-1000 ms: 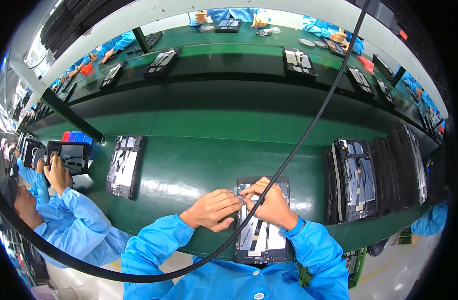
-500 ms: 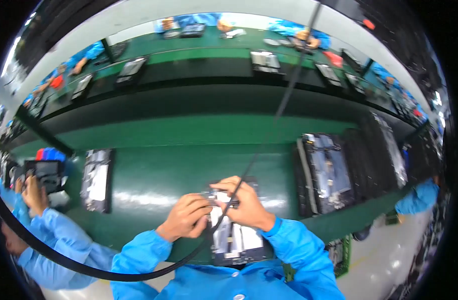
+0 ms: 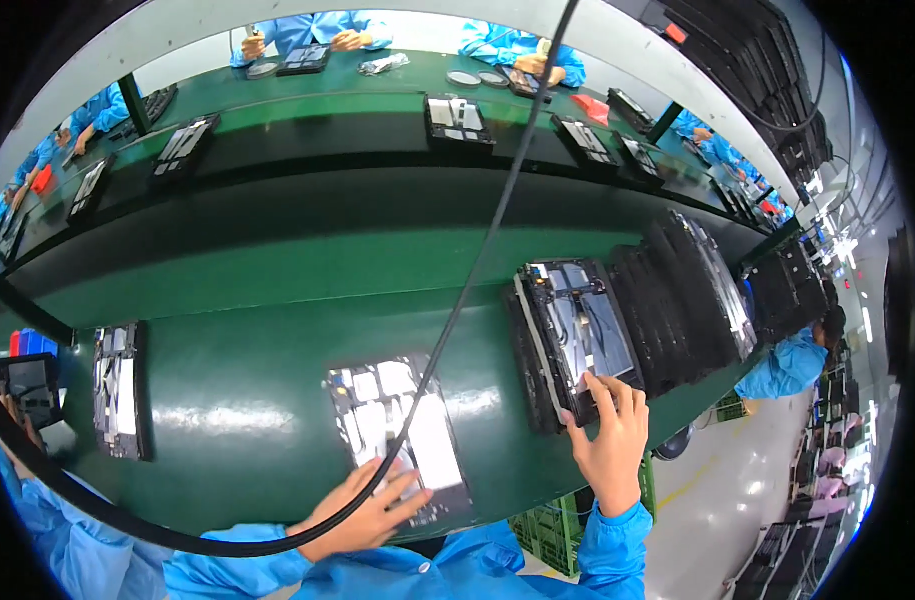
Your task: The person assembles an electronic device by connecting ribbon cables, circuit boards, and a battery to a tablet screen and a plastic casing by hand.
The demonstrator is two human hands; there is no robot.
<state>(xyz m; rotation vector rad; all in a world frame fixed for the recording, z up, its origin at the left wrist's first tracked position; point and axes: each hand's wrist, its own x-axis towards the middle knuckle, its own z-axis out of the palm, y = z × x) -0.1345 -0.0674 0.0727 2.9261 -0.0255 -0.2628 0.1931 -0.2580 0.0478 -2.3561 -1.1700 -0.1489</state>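
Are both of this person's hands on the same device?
No, the left hand is on the open device in front, while the right hand touches the row of devices further right.

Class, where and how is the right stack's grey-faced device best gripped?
Probably grip the grey-faced device by its near end, from the person's side, thumb opposing fingers: that end faces the right hand, while black units crowd its right side.

Beyond your green table (image 3: 228, 370) (a glossy one) run a green shelf (image 3: 318, 115) and a white beam (image 3: 178, 35); pale floor (image 3: 743, 470) with a yellow line (image 3: 700, 484) lies to the table's right.
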